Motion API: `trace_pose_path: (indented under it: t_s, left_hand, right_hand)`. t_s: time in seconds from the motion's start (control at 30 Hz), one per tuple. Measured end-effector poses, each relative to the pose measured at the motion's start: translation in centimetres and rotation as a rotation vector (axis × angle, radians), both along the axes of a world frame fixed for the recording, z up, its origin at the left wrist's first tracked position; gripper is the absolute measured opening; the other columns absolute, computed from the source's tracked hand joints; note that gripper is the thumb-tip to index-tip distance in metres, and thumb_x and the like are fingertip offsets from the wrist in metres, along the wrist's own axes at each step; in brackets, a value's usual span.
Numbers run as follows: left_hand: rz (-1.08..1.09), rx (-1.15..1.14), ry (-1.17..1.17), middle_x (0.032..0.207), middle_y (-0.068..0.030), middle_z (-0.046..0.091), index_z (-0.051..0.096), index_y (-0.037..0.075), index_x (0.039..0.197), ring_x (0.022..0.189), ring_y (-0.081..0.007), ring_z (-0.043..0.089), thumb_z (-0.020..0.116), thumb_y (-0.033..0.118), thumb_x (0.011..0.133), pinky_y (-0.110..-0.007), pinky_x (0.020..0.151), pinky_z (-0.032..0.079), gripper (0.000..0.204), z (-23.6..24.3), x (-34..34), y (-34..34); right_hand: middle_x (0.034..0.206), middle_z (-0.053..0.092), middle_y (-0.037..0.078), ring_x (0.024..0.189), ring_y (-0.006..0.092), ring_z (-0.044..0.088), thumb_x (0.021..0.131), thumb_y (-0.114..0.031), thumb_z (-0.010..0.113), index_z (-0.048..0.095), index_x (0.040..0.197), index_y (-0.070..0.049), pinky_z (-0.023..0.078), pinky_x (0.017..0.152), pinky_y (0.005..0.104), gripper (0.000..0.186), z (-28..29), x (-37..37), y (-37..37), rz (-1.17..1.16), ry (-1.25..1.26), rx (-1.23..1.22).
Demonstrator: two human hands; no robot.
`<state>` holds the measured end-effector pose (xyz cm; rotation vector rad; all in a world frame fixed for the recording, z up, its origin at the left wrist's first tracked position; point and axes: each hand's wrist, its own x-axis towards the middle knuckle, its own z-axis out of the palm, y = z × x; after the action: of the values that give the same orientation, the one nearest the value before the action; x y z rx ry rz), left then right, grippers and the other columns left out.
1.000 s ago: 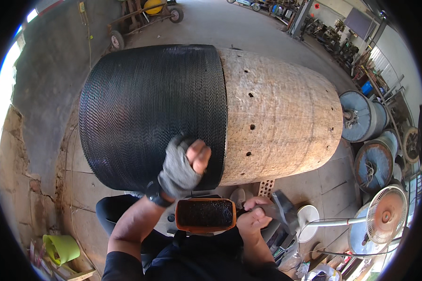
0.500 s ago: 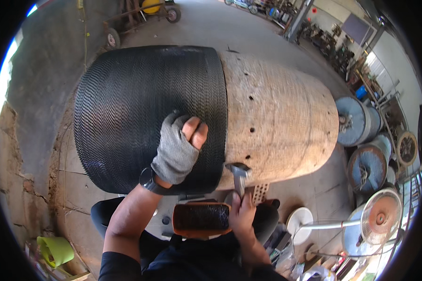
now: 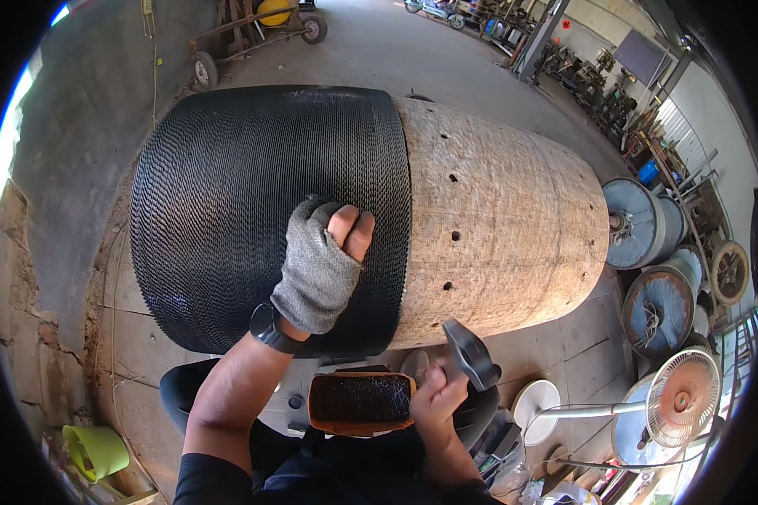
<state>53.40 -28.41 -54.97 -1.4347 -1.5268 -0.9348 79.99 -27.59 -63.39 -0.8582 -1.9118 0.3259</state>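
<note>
A large wooden drum (image 3: 505,210) lies across in front of me. Rows of black toothed strip (image 3: 236,194) cover its left part. My left hand (image 3: 322,261), in a grey glove that leaves some fingertips bare, rests on the black rows near their right edge. Its fingers are curled closed, and whatever they may grip is hidden. My right hand (image 3: 438,400) is closed round the handle of a hammer (image 3: 470,357), held off the drum below its near edge. An orange-rimmed box (image 3: 313,404) stands between my knees, with thin nail-like pieces in its dark inside.
Blue-grey metal drums (image 3: 627,220) stand at the right, beside a fan (image 3: 682,393) lying on its side with its white pole and round base. A wheeled cart (image 3: 253,34) is at the far left. A lime-green bucket (image 3: 97,450) sits at the lower left.
The hammer has come away from the drum's near side, moving back and to the right, and its head has turned. My left hand stays in nearly the same spot.
</note>
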Motion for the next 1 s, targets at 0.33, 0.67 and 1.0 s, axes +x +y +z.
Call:
trace_pose_path:
  t_s: [0.33,0.67,1.0]
  left_hand:
    - [0.048,-0.006,-0.023,0.111,-0.0072,0.055,0.063,0.010,0.119,0.095,-0.0280,0.061,0.071,0.004,0.077,-0.047,0.086,0.051,0.043,0.8,0.2,0.4]
    - [0.199,-0.129,-0.073,0.116,-0.0089,0.056,0.067,0.009,0.119,0.105,-0.0307,0.057,0.069,0.006,0.084,-0.048,0.095,0.047,0.035,0.1,-0.2,0.7]
    - [0.202,-0.143,-0.010,0.101,-0.0067,0.059,0.065,0.009,0.118,0.087,-0.0241,0.058,0.066,0.007,0.089,-0.041,0.078,0.048,0.029,1.1,1.3,1.7]
  right_hand:
    - [0.072,0.062,0.024,0.062,0.0466,0.062,0.097,-0.016,0.063,0.056,0.103,0.004,0.050,0.055,0.0483,0.023,0.2,-0.1,1.3,-0.033,-0.217,-0.041]
    - [0.081,0.062,0.019,0.064,0.0370,0.061,0.096,-0.009,0.058,0.053,0.112,0.007,0.050,0.058,0.0431,0.023,-0.7,0.6,2.7,0.149,-0.148,0.041]
    - [0.077,0.063,0.025,0.067,0.0475,0.063,0.095,-0.014,0.067,0.052,0.101,-0.002,0.049,0.057,0.0534,0.020,-3.9,3.0,0.6,0.083,-0.077,-0.260]
